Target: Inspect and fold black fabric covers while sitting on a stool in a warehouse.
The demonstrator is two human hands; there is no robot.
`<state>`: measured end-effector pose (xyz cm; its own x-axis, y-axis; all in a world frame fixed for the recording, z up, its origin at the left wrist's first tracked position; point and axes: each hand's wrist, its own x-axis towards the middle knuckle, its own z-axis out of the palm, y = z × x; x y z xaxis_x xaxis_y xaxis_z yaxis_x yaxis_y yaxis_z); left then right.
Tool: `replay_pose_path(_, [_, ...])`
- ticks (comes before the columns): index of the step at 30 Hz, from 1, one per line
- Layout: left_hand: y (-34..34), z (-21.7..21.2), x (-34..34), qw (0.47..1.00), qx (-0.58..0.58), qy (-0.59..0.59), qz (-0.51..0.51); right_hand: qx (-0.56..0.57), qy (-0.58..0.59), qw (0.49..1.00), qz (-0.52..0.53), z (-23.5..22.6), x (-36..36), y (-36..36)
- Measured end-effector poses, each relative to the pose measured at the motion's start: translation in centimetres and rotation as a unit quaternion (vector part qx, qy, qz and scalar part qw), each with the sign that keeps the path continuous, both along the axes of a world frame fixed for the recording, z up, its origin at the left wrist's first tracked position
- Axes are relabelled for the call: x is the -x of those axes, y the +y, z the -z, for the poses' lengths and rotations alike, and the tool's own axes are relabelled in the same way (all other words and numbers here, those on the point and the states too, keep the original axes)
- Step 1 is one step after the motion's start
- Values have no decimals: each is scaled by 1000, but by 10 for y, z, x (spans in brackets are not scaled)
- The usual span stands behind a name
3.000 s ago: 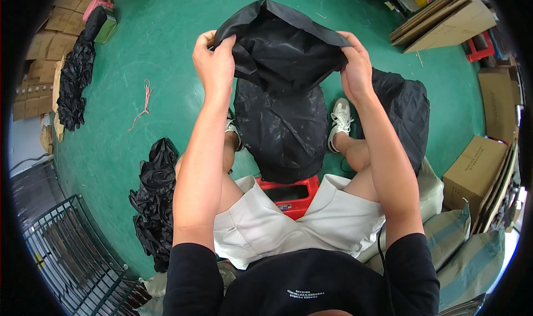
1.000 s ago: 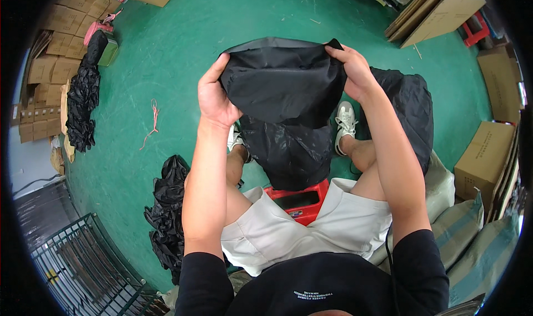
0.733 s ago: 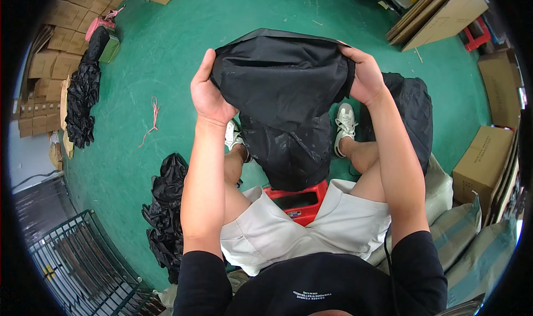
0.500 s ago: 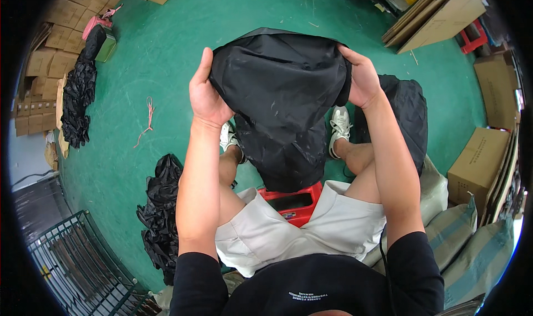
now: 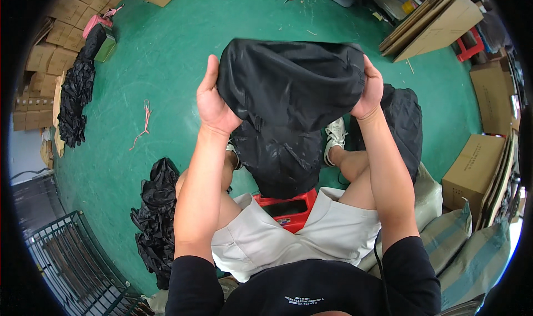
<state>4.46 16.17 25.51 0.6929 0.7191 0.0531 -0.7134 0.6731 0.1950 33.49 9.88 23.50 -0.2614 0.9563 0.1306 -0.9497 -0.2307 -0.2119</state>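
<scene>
A black fabric cover (image 5: 291, 83) is spread wide between my hands, its sides bulging and its surface creased. My left hand (image 5: 218, 105) grips its left side; the thumb points up along the edge and the other fingers are hidden by the cloth. On the right side my right hand (image 5: 372, 93) has hold of the edge, with part of the fingers out of sight behind it. Below hangs or lies more black fabric (image 5: 283, 163), in front of a red plastic stool (image 5: 297, 216) between my legs; whether it joins the held cover I cannot tell.
Crumpled black fabric (image 5: 157, 221) lies left of my legs. Another black bundle (image 5: 402, 127) is beside my right knee, near woven sacks (image 5: 477, 249). Flat cardboard (image 5: 438, 24) leans at the far right. A dark green wire rack (image 5: 78, 260) stands lower left.
The cover's top edge has dropped a little and its front has folded into a wider opening-like shape. Both hands have shifted slightly to the right with it.
</scene>
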Motion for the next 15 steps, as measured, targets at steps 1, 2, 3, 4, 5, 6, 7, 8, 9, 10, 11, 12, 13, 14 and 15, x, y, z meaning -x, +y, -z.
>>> replay_pose_path(1, [-2,-2,-1,1000,0,1,-1,0,1,1000,-1,-4,2,0])
replay_pose_path(2, [-4,-5,-2,1000,7,17,-9,8,12,1000,-4,-10,4,0])
replay_pose_path(3, [-6,-6,-4,999,15,32,-14,17,22,1000,-6,-13,5,-1])
replay_pose_path(4, [-7,-4,-2,999,15,32,-14,17,21,1000,-6,-14,4,0])
replay_pose_path(5, [-8,1,1,1000,-12,17,8,-27,51,998,-31,-14,2,1])
replay_pose_path(6, [-8,5,3,999,-40,3,29,-72,81,992,-57,-16,0,2])
replay_pose_path(7, [-7,8,3,999,-40,3,28,-73,81,992,-58,-17,-2,1])
replay_pose_path(8, [-6,10,4,999,-33,20,13,-68,81,993,-47,-20,-4,-1])
replay_pose_path(9, [-6,11,4,999,-25,38,-2,-63,80,994,-35,-21,-6,-3])
replay_pose_path(10, [-4,10,2,999,-25,38,-4,-62,80,994,-36,-21,-6,-5])
replay_pose_path(11, [-2,10,0,1000,-5,17,-2,-62,55,996,-23,-21,-5,-7])
replay_pose_path(12, [-2,7,-4,1000,16,-4,1,-62,29,998,-9,-21,-6,-9])
replay_pose_path(13, [-3,3,-5,1000,17,-5,2,-61,28,998,-8,-14,-9,-9])
replay_pose_path(14, [-5,-2,-6,999,11,51,-14,-64,38,997,-7,-1,-12,-8])
replay_pose_path(15, [-6,-8,-7,994,5,107,-29,-68,47,997,-5,3,-14,-6])
